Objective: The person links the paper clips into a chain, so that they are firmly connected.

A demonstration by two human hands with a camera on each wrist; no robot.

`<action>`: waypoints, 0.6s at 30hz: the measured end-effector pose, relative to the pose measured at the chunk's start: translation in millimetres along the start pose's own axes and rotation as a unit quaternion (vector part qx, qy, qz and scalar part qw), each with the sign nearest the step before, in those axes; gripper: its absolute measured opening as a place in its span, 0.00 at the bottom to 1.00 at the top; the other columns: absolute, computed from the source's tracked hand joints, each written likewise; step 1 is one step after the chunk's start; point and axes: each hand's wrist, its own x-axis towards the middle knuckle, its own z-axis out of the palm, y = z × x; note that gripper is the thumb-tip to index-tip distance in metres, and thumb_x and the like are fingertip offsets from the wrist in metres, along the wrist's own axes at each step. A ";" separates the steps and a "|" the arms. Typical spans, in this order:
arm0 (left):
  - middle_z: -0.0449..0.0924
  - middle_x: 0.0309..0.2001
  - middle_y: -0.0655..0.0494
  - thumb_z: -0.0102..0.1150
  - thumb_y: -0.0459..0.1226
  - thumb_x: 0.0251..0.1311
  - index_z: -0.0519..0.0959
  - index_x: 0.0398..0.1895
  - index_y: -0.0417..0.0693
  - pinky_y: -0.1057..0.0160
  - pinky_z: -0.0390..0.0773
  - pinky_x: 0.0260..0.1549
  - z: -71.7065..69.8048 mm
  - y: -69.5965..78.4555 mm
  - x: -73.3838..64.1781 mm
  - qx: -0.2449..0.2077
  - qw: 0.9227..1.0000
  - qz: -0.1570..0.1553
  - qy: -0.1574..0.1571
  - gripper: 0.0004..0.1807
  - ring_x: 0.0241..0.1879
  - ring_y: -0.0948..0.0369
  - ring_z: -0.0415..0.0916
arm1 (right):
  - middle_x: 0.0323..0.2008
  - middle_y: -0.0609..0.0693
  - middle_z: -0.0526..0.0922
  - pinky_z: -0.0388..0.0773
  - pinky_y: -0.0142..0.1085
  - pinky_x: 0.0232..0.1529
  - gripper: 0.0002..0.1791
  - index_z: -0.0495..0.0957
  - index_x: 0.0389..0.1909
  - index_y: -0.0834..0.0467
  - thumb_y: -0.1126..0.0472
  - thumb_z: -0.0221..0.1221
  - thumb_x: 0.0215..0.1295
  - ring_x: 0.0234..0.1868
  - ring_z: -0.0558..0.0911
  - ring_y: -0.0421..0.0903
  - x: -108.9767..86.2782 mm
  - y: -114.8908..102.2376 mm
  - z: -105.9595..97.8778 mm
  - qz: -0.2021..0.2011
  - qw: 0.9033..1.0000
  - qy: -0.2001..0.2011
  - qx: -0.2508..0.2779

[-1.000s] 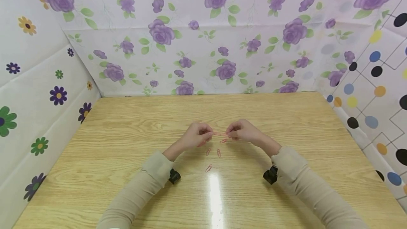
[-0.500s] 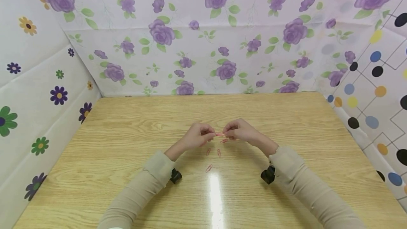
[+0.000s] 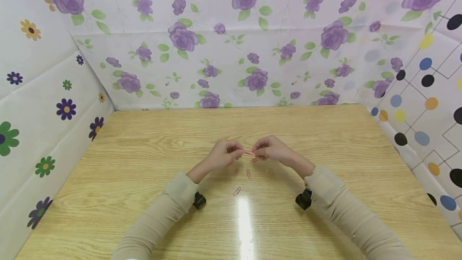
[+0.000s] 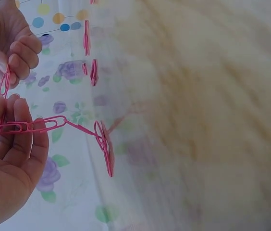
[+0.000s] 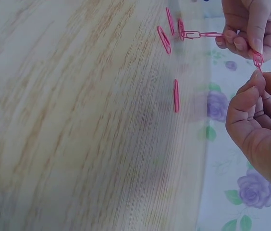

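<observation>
Near the middle of the table, the left hand (image 3: 223, 155) and the right hand (image 3: 276, 149) face each other a short gap apart, above the surface. A pink paper clip (image 4: 4, 83) spans the gap, pinched by the right thumb and fingers at one end. The left thumb and fingers pinch the end of a pink paper clip chain (image 4: 54, 122) where it meets that clip. From the left hand the chain runs across the fingers and down to the table. Whether the two clips are hooked together is hidden by the fingertips.
Several loose pink paper clips lie on the wooden table (image 3: 162, 139): one paper clip (image 3: 237, 191) nearest the person, another paper clip (image 3: 248, 173) farther up, and one paper clip (image 3: 254, 159) just below the right fingertips. Patterned cloth walls (image 3: 216, 67) enclose the back and sides.
Over the last second the hands have come closer together, the right moving left and the left slightly right. Since half a second ago they have barely moved. The loose clips have stayed put.
</observation>
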 end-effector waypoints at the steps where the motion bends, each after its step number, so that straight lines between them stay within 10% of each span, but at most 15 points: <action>1: 0.75 0.28 0.34 0.50 0.28 0.62 0.77 0.35 0.28 0.72 0.64 0.13 -0.3 -0.1 -0.2 0.001 1.000 0.002 0.003 0.08 0.13 0.60 0.67 | 0.26 0.64 0.76 0.71 0.40 0.29 0.07 0.77 0.35 0.70 0.70 0.53 0.61 0.23 0.71 0.45 -0.3 0.2 -0.4 -0.001 1.000 0.000 -0.002; 7: 0.76 0.31 0.34 0.51 0.30 0.63 0.76 0.33 0.31 0.66 0.67 0.13 0.2 -23.4 6.2 -0.054 0.998 -0.024 0.009 0.07 0.27 0.34 0.71 | 0.29 0.66 0.76 0.74 0.44 0.33 0.09 0.76 0.38 0.73 0.70 0.52 0.62 0.27 0.73 0.49 -1.4 1.2 -1.7 -0.002 1.000 0.003 -0.011; 18: 0.81 0.30 0.43 0.48 0.27 0.63 0.73 0.31 0.32 0.47 0.75 0.40 -1.5 -43.7 14.8 -0.198 0.978 -0.058 0.002 0.05 0.31 0.52 0.80 | 0.28 0.65 0.76 0.74 0.44 0.34 0.10 0.75 0.39 0.74 0.70 0.53 0.61 0.28 0.73 0.51 -0.6 0.4 0.5 -0.014 0.999 0.006 -0.028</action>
